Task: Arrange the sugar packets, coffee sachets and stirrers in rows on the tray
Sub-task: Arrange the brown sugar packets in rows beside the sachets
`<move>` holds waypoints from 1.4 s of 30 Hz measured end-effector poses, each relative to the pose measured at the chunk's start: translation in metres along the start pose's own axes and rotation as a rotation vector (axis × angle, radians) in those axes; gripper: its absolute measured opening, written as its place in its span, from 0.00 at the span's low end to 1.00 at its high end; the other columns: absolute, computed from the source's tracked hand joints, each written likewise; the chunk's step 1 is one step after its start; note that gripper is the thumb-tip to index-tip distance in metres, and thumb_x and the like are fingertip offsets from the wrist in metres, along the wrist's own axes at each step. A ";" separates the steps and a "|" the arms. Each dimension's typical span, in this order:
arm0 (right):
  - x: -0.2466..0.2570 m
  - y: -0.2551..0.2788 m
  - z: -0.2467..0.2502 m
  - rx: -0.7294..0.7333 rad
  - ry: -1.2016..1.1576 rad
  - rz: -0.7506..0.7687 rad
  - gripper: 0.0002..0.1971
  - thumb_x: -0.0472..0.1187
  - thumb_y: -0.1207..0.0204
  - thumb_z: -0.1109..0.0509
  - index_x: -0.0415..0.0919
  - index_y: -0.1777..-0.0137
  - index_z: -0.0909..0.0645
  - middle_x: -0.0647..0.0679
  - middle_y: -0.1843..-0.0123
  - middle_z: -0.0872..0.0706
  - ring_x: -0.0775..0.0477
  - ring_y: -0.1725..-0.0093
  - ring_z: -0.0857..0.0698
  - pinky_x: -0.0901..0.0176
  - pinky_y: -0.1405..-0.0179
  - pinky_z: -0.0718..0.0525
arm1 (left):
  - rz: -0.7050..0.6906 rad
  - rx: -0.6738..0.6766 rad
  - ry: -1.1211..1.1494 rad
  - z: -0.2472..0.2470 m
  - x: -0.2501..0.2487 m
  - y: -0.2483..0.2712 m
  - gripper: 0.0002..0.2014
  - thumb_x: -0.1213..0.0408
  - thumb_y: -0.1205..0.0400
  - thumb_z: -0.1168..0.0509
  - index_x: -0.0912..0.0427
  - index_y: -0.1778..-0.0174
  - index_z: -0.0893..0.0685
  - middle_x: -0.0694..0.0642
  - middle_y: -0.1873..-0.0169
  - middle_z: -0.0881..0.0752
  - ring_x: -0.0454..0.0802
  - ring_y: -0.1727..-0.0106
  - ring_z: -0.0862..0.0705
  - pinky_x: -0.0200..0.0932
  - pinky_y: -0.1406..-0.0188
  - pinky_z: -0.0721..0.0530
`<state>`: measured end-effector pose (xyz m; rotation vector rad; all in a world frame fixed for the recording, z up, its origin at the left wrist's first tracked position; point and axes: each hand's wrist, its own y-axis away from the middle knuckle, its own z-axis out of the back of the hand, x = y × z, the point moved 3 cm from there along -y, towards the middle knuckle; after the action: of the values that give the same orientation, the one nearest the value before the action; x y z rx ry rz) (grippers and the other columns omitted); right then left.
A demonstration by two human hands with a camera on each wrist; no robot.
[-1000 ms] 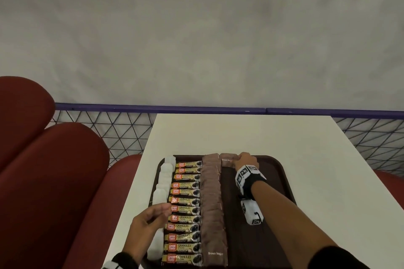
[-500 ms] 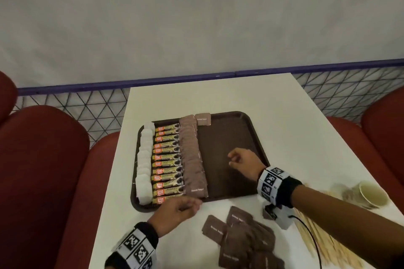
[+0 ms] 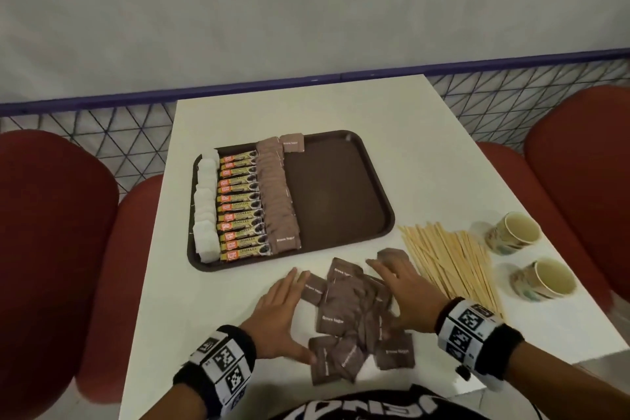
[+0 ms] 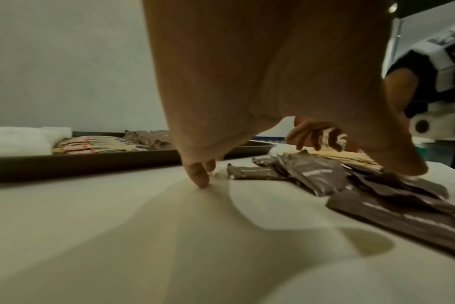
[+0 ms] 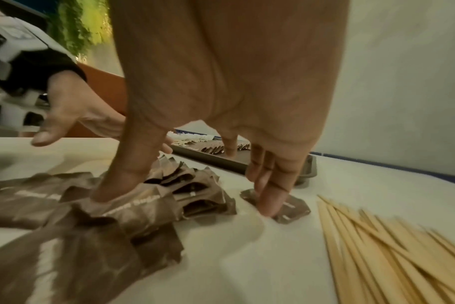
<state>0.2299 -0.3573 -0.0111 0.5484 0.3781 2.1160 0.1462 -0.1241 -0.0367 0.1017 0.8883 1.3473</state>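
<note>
A dark brown tray (image 3: 341, 201) on the white table holds rows of white packets (image 3: 206, 204), coffee sachets (image 3: 240, 204) and brown sugar packets (image 3: 278, 194), with one more brown packet (image 3: 292, 142) at its far edge. A loose pile of brown sugar packets (image 3: 351, 314) lies on the table in front of the tray. My left hand (image 3: 279, 314) is open at the pile's left edge, fingertips (image 4: 199, 176) on the table. My right hand (image 3: 402, 290) is open at the pile's right side, its fingers (image 5: 270, 197) pressing a stray packet (image 5: 288, 207) and its thumb on the pile.
Wooden stirrers (image 3: 453, 262) lie fanned out right of the pile. Two paper cups (image 3: 511, 237) (image 3: 542, 278) lie on their sides near the table's right edge. Red seats (image 3: 44, 249) flank the table, with a mesh railing (image 3: 129, 136) behind.
Both hands came back from the tray to the loose sugar pile near the table's front edge. The head view tilted down, so pile, stirrers and cups show fully.
</note>
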 end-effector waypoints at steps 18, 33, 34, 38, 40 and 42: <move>0.029 -0.016 -0.013 -0.094 -0.257 0.086 0.42 0.42 0.32 0.25 0.42 0.21 0.44 0.46 0.23 0.38 0.43 0.31 0.35 0.59 0.30 0.35 | -0.028 -0.165 -0.011 0.009 -0.007 -0.010 0.58 0.48 0.31 0.25 0.53 0.18 0.60 0.54 0.17 0.54 0.54 0.19 0.51 0.44 0.21 0.48; 0.007 -0.023 -0.001 -0.011 -0.443 0.005 0.49 0.44 0.35 0.21 0.46 0.19 0.47 0.45 0.22 0.41 0.42 0.25 0.40 0.47 0.25 0.34 | -0.026 -0.086 -0.067 0.004 0.008 0.001 0.71 0.26 0.49 0.30 0.50 0.19 0.66 0.52 0.18 0.61 0.54 0.18 0.55 0.49 0.20 0.49; 0.011 -0.024 -0.004 0.018 -0.396 0.004 0.54 0.45 0.38 0.19 0.46 0.18 0.51 0.44 0.21 0.44 0.41 0.24 0.43 0.46 0.23 0.38 | -0.031 -0.093 -0.127 0.002 0.006 0.000 0.71 0.29 0.45 0.27 0.51 0.19 0.68 0.53 0.18 0.63 0.55 0.18 0.56 0.50 0.20 0.49; 0.028 -0.036 -0.012 0.001 -0.320 -0.007 0.60 0.44 0.41 0.17 0.43 0.18 0.56 0.41 0.23 0.43 0.40 0.25 0.42 0.49 0.23 0.39 | -0.025 -0.134 -0.179 0.004 0.005 -0.005 0.66 0.36 0.38 0.26 0.54 0.19 0.68 0.55 0.17 0.59 0.56 0.19 0.51 0.49 0.19 0.46; 0.033 -0.043 -0.015 0.014 -0.336 -0.030 0.59 0.45 0.41 0.17 0.41 0.18 0.55 0.39 0.26 0.41 0.40 0.26 0.40 0.51 0.23 0.38 | -0.015 -0.153 -0.141 0.010 0.005 -0.007 0.64 0.39 0.36 0.25 0.56 0.18 0.64 0.55 0.18 0.53 0.56 0.21 0.47 0.48 0.20 0.44; 0.036 -0.048 -0.015 0.019 -0.356 -0.041 0.54 0.46 0.41 0.18 0.39 0.20 0.48 0.39 0.30 0.38 0.40 0.28 0.38 0.52 0.24 0.35 | -0.011 -0.163 -0.126 0.014 0.003 -0.009 0.61 0.41 0.34 0.25 0.58 0.17 0.61 0.56 0.19 0.49 0.55 0.22 0.45 0.48 0.21 0.42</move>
<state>0.2368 -0.3014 -0.0373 0.9027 0.2049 1.9283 0.1615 -0.1181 -0.0341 0.0552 0.6701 1.3825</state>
